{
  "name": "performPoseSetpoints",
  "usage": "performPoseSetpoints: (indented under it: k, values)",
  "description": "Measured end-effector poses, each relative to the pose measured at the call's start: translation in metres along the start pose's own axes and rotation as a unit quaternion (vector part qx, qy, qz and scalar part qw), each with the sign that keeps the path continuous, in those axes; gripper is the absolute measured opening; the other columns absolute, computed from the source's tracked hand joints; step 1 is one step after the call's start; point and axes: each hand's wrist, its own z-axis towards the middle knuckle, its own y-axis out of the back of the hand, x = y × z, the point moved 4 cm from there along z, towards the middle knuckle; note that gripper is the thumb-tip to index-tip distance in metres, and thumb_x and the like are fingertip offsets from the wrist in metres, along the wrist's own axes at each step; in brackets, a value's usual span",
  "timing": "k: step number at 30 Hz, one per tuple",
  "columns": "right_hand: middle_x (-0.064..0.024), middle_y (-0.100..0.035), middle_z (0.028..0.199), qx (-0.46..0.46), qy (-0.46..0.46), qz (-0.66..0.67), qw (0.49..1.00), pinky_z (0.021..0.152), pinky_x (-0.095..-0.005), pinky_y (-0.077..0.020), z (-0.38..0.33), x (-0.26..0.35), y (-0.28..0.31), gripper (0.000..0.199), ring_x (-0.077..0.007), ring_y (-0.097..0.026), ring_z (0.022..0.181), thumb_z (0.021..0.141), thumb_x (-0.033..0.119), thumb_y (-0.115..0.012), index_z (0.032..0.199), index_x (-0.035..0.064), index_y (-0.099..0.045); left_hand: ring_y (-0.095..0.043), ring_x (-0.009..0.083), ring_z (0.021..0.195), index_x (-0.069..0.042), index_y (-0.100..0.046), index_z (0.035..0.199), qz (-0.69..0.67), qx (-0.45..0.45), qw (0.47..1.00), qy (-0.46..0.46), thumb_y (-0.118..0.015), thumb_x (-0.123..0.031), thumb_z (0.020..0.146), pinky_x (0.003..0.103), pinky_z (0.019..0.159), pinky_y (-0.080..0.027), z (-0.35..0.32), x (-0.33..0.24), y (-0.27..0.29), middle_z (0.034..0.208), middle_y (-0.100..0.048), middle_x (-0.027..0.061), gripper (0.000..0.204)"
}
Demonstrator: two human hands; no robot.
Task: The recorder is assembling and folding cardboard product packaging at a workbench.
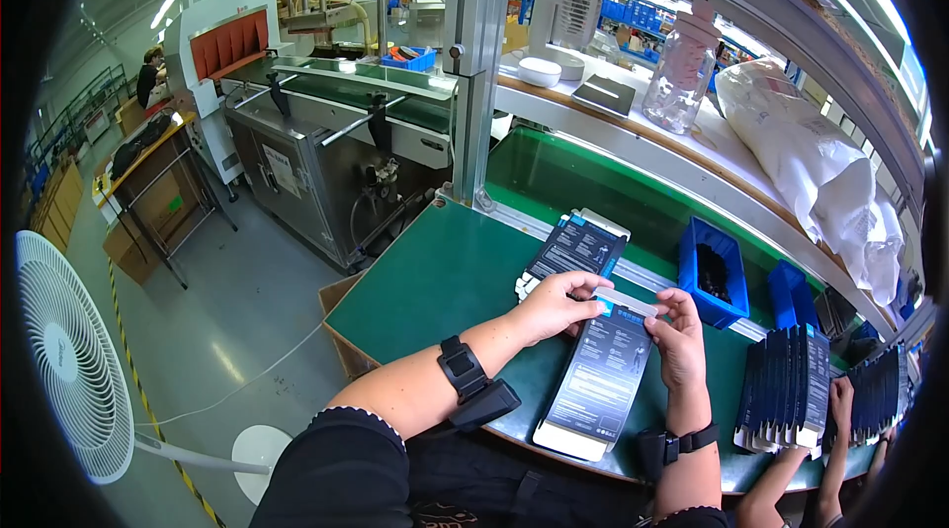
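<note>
Head view: left hand, right hand pinch long dark box; probably flap.

Bright overhead strip lights, sharp centre, strong fisheye bending and dark rim.

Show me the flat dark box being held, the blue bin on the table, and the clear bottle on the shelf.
flat dark box (601,380), head view, middle of its printed face
blue bin (692,276), head view, near side wall
clear bottle (680,73), head view, mid body
</note>
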Motion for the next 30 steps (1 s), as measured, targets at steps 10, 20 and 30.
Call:
performPoseSetpoints:
  k: [10, 20, 30]
  values:
    - [-0.0081, -0.061, 0.094, 0.144, -0.163, -0.015, 0.976, 0.077, -0.0265, -0.0440, -0.006, -0.014, -0.001, 0.033, -0.0144, -0.056, 0.086, 0.092, 0.027, -0.049, 0.105, -0.0016, -0.059, -0.060, 0.0085, 0.072, -0.004, -0.061, 0.103, 0.029, 0.089, 0.995, 0.023, -0.063, -0.008, 0.083, 0.021, 0.058, -0.050, -0.002, 0.007, -0.015, 0.086, -0.064, 0.0042, 0.020]
    - [-0.0067, -0.060, 0.099, 0.115, -0.118, -0.037, 0.986, 0.076, -0.0242, -0.0463, 0.006, -0.014, 0.000, 0.032, -0.0117, -0.057, 0.087, 0.086, 0.016, -0.059, 0.113, -0.0013, -0.054, -0.061, 0.0109, 0.080, -0.001, -0.054, 0.116, 0.110, 0.027, 0.993, -0.041, -0.062, -0.006, 0.083, 0.023, 0.071, -0.051, -0.001, -0.001, -0.013, 0.106, -0.058, 0.0089, 0.034]
    - [-0.0070, -0.062, 0.095, -0.034, -0.037, -0.037, 0.998, 0.074, -0.0245, -0.0477, 0.013, 0.005, 0.047, 0.028, -0.0116, -0.059, 0.082, 0.089, 0.015, -0.054, 0.110, -0.0028, -0.055, -0.041, 0.0386, 0.118, -0.004, -0.032, 0.136, 0.619, 0.061, 0.758, -0.196, -0.072, -0.058, 0.059, 0.042, 0.097, -0.036, -0.034, -0.035, -0.060, 0.132, -0.035, 0.0249, 0.102]
